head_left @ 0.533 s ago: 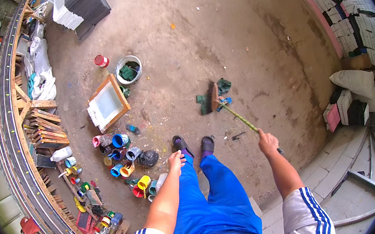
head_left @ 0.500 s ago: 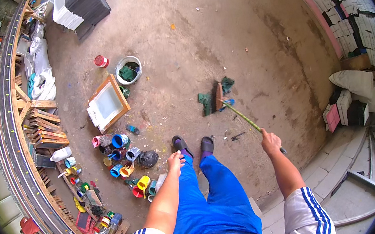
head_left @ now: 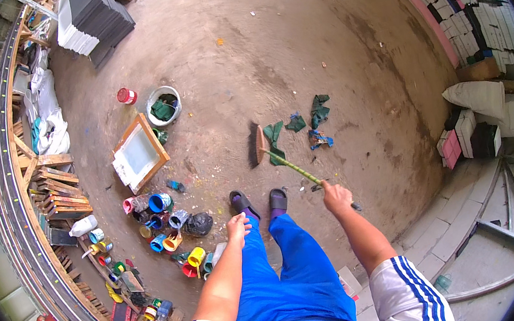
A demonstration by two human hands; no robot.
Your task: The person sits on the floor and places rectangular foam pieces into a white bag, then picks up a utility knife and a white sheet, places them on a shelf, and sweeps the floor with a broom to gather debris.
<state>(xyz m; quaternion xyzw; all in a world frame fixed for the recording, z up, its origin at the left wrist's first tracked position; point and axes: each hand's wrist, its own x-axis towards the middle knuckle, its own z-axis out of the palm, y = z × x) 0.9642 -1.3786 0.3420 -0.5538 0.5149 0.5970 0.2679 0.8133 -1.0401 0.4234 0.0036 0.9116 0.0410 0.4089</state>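
Note:
My right hand (head_left: 337,197) is wrapped round the green handle of a broom (head_left: 299,170). The broom's brown head (head_left: 260,144) rests on the concrete ahead of my feet, dark bristles facing left. Just right of the head lies a long green rag (head_left: 274,134), partly crossed by the handle. Further right are a small green scrap of cloth (head_left: 295,123), a dark green rag (head_left: 320,111) and a blue-and-dark scrap (head_left: 320,139). My left hand (head_left: 238,228) hangs before my left thigh, fingers curled, with nothing visible in them.
Open paint cans (head_left: 160,202) and a black bag (head_left: 199,224) crowd the floor at left. Beyond them are a wooden-framed screen (head_left: 159,151), a bucket with green cloth (head_left: 176,116) and a red can (head_left: 127,96). Stacked white blocks (head_left: 489,26) line the right side.
The broom head has swept left, off the rags it was among, which now lie spread apart. My right hand has shifted left with the handle. The view has shifted slightly.

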